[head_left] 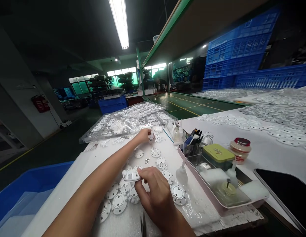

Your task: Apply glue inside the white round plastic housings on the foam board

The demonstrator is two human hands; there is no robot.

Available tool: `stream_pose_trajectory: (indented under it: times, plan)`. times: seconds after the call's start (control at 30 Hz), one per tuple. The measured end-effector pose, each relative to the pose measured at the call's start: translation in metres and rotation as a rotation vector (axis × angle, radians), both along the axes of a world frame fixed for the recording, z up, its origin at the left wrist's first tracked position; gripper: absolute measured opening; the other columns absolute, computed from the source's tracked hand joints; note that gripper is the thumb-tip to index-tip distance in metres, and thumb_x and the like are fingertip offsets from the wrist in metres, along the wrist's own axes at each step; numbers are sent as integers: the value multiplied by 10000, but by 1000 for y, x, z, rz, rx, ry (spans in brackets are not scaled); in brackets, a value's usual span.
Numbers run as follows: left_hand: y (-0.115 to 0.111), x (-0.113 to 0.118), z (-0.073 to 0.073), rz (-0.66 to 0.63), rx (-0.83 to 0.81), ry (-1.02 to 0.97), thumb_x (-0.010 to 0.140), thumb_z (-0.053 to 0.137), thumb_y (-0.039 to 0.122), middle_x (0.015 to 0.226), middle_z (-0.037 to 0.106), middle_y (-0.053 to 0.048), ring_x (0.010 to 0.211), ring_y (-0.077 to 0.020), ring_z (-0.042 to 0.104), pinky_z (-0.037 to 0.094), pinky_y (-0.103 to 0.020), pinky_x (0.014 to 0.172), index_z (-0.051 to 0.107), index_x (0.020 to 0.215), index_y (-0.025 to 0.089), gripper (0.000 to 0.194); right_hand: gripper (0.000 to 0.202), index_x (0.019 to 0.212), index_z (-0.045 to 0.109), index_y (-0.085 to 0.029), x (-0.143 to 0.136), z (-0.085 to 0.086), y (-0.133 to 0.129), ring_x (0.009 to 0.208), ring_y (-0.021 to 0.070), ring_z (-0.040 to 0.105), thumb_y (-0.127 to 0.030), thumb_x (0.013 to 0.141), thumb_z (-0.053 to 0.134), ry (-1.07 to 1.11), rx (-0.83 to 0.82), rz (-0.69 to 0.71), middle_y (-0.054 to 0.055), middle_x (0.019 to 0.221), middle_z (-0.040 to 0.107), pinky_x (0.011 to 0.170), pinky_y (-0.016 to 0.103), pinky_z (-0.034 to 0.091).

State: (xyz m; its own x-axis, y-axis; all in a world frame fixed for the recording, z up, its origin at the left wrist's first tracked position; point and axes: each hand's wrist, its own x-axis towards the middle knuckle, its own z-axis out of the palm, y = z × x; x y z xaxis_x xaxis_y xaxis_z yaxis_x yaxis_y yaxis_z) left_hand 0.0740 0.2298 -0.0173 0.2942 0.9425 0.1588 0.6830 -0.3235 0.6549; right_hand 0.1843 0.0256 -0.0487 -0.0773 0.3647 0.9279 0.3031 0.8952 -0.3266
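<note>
My right hand (155,191) pinches a white round plastic part (130,175), held tilted on edge above the worktable. My left hand (143,135) reaches farther out, its fingers closed at a small pale thing (151,136) that I cannot make out, beside a scatter of tiny white pieces (158,138). White disc-shaped parts (119,203) with dark dots lie below and around my right hand. Among them sits a small heap of shiny metal bits (147,161). Scissors or tweezers (143,225) with dark points lie near the front edge.
A squeeze bottle (182,174) stands beside a pink-rimmed tray (199,187) with tools and a green box (218,155). Right of these are a jar (240,149) and a dark-screened device (281,191). Clear trays of parts (140,112) lie behind; a blue bin (54,179) stands left.
</note>
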Motion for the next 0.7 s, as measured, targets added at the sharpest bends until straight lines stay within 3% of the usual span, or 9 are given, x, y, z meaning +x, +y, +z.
stream_pose_trajectory:
  times: [0.17, 0.33, 0.5, 0.7]
  plan:
    - [-27, -31, 27, 46, -56, -238, 810, 637, 345, 847, 646, -82, 714, -130, 568, 476, -291, 678, 644, 931, 98, 275, 190, 954, 494, -147, 0, 0, 2, 687, 135, 475, -13, 819, 496, -10, -25, -50, 30, 735, 521, 624, 281, 427]
    - [-100, -67, 50, 13, -93, -421, 750, 687, 399, 845, 667, -80, 653, -105, 538, 446, -274, 657, 665, 966, 131, 345, 123, 924, 515, -143, -1, 1, 2, 666, 132, 486, -55, 841, 492, -96, -19, -100, 23, 713, 515, 618, 279, 415]
    - [-170, -77, 43, -63, -296, -582, 692, 757, 306, 839, 693, -76, 792, -162, 618, 459, -290, 740, 690, 839, 157, 220, 110, 925, 537, -140, 1, 4, 2, 651, 135, 500, -71, 850, 494, -149, 15, -99, 26, 694, 526, 601, 281, 400]
    - [-197, -72, 26, -126, -374, -670, 707, 747, 272, 916, 647, -55, 872, -164, 578, 437, -299, 828, 692, 798, 163, 152, 157, 986, 552, -136, 2, 9, 3, 723, 150, 552, -66, 848, 528, -255, 121, -65, 49, 770, 599, 624, 290, 404]
